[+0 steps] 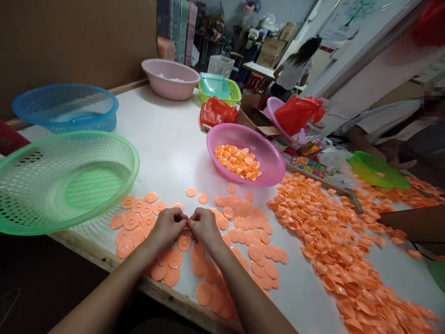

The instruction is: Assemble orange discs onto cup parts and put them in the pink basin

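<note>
My left hand (170, 226) and my right hand (204, 226) meet over the table, thumbs and fingertips pinched together. Between them shows a sliver of orange, mostly hidden by the fingers, so its kind cannot be made out. Flat round orange plastic discs (174, 258) lie around and under both hands, some overlapping. To the right spreads a long heap of small orange cupped plastic pieces (323, 232). Beyond my hands, a pink bowl (267, 162) holds more small orange pieces (236, 162).
A green perforated basket (120, 153) overhangs the table edge at left, with a blue basket (107, 121) behind. Farther back stand a pale pink basin (174, 88), a lime basket (234, 92) and a red bag (218, 112). Another person (378, 120) sits at right near a green bowl (378, 170).
</note>
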{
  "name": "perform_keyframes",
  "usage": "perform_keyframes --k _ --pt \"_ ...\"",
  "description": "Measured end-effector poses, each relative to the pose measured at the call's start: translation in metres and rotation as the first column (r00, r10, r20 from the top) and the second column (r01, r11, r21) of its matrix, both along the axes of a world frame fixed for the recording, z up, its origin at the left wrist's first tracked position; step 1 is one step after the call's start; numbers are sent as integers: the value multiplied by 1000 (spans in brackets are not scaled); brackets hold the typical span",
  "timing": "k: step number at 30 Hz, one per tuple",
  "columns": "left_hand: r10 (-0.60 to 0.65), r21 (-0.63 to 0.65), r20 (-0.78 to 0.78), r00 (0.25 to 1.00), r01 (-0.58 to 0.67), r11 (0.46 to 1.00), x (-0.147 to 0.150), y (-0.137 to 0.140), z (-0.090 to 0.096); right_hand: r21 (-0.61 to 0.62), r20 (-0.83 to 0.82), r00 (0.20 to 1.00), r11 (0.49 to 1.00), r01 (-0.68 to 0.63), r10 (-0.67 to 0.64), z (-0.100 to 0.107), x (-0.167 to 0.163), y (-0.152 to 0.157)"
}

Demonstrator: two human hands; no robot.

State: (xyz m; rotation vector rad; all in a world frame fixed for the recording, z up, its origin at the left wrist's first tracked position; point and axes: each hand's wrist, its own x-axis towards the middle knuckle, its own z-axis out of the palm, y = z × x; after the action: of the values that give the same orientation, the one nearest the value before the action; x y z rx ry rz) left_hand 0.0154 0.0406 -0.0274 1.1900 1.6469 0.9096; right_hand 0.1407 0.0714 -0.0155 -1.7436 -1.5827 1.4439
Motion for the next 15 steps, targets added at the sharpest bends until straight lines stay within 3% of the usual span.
perform_keyframes --k 2,6,9,11,13,15 --pt "-4 27 -34 999 5 1000 0 4 6 -33 -51 999 999 15 -17 0 -1 -1" --pt "-47 60 -29 998 48 997 -7 -2 17 35 -134 991 999 29 -24 5 8 -9" --pt "26 129 -106 994 -12 992 -16 -20 19 142 -296 955 987 78 -33 27 25 1" --pt "14 216 -244 970 40 976 -19 -34 19 277 -401 913 939 202 -78 54 40 23" --pt "-92 277 -393 915 213 937 -17 -44 17 392 -461 871 843 369 -168 83 60 51" --pt "-172 298 -516 839 365 882 -12 -48 13 445 -454 858 773 452 -240 106 86 75"
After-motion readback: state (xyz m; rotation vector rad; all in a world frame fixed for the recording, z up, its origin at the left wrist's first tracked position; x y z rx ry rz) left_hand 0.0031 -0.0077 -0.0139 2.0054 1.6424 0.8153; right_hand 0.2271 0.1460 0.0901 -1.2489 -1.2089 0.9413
